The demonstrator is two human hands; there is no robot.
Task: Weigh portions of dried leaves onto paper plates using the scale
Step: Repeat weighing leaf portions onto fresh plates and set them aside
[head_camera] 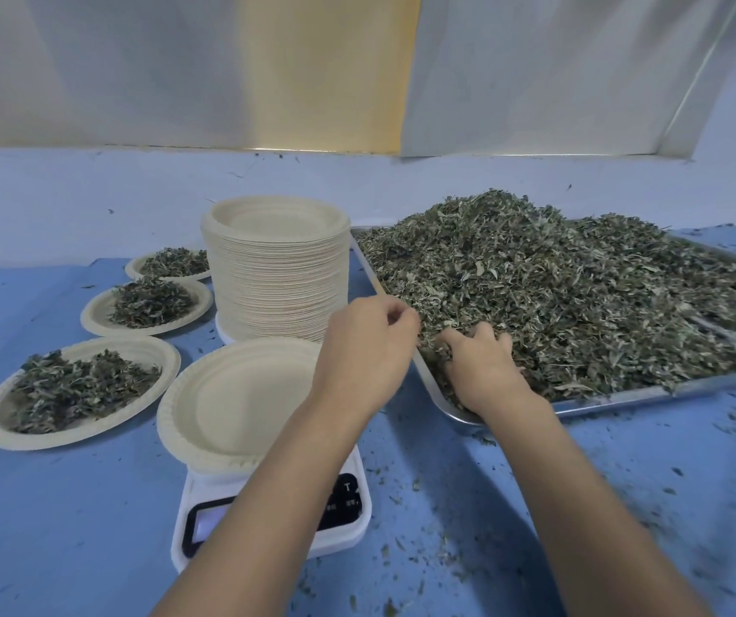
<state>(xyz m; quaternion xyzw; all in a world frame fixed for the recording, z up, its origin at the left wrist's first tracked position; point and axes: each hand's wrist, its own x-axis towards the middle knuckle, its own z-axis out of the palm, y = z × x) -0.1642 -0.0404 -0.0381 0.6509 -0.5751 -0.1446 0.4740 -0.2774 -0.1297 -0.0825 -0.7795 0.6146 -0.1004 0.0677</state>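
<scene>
Scale (340,533) bearing paper plate (232,405), right fingers (455,339) clutching dried leaves (557,282), left fingers (395,312) curled alongside

We see a work table (67,505) covered in a blue sheet, filling the lower half of the view. Behind it we find a pale bluish surface (90,193) that rises to a row of white, glossy panels (90,69). Between two of them we note a yellowish vertical band (326,69). At upper right a thin metal strip (691,69) runs diagonally beside the right panel (557,73). Light is soft and even; we cannot tell its source.
</scene>
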